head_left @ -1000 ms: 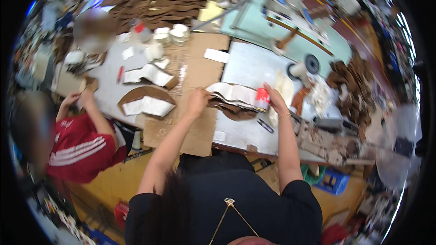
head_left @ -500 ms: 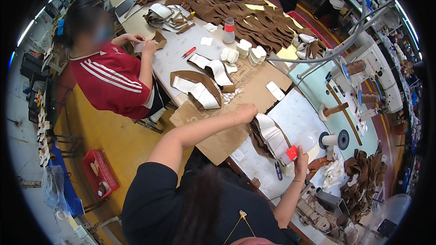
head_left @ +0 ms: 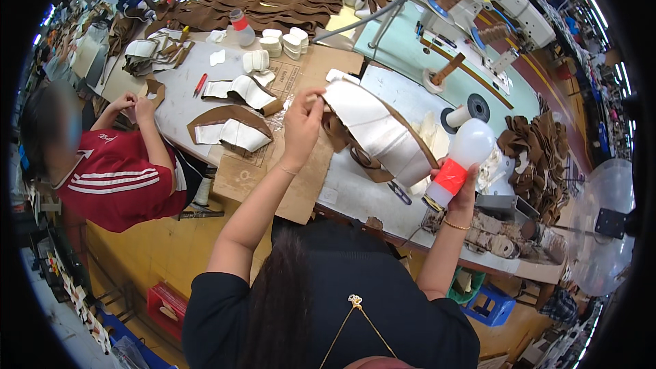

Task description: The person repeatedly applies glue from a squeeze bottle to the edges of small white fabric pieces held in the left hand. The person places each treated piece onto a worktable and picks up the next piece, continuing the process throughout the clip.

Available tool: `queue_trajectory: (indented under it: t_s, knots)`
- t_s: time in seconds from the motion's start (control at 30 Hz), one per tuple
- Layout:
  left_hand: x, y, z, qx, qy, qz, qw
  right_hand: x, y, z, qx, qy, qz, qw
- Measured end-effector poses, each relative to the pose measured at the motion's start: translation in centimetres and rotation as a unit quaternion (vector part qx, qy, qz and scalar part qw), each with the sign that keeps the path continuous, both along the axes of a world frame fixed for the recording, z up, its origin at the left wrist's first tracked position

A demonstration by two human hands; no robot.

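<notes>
A curved brown piece with white backing (head_left: 379, 126) is held up over the white worktop, its white side facing me. My left hand (head_left: 303, 126) pinches its far left end. In my right hand (head_left: 466, 184) is a translucent plastic bottle (head_left: 471, 140) with a red band, its rounded end up and its narrow end down. Fingers of that hand also lie against the piece's lower right edge. A pair of thread snips (head_left: 399, 193) lies on the worktop below the piece. More brown-and-white pieces (head_left: 236, 135) lie to the left on cardboard (head_left: 301, 184).
A sewing machine (head_left: 506, 0) with brown thread cones stands at the far right. Nearer are a spool of white thread (head_left: 467, 113) and a brown heap (head_left: 536, 143). White pads (head_left: 271, 46), another bottle (head_left: 242, 27) and a red-handled tool (head_left: 200, 85) lie ahead. A co-worker in red (head_left: 123, 171) sits left.
My view has turned to the right. The brown-and-white piece is raised off the worktop and turned more toward me. The bottle now stands more upright in my right hand.
</notes>
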State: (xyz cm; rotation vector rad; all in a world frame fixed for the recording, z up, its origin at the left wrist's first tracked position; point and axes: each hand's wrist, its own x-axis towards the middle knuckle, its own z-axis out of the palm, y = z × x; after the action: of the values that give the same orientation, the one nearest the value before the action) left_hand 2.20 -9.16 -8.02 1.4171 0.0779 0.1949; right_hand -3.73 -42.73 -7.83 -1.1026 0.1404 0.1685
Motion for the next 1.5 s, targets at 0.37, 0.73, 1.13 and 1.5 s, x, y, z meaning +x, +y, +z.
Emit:
queue_trajectory:
  t_s: [0.37,0.73,1.13,1.5]
  knots:
    - [-1.2,-0.5,-2.7,-0.653,0.251,-0.073,0.711,-1.6,4.3,1.4,-0.221,-0.031,0.138,0.965]
    - [-5.3,-1.1,5.5,-0.372,0.060,-0.148,0.914,0.3,5.8,3.1,-0.055,-0.154,-0.106,0.981]
    - [-7.1,-2.1,8.4,-0.346,0.083,-0.104,0.929,2.0,14.8,8.8,-0.277,-0.474,-0.099,0.830]
    - [-8.1,-1.3,7.1,-0.377,0.115,-0.125,0.910,2.2,13.5,8.3,-0.307,-0.341,-0.166,0.873]
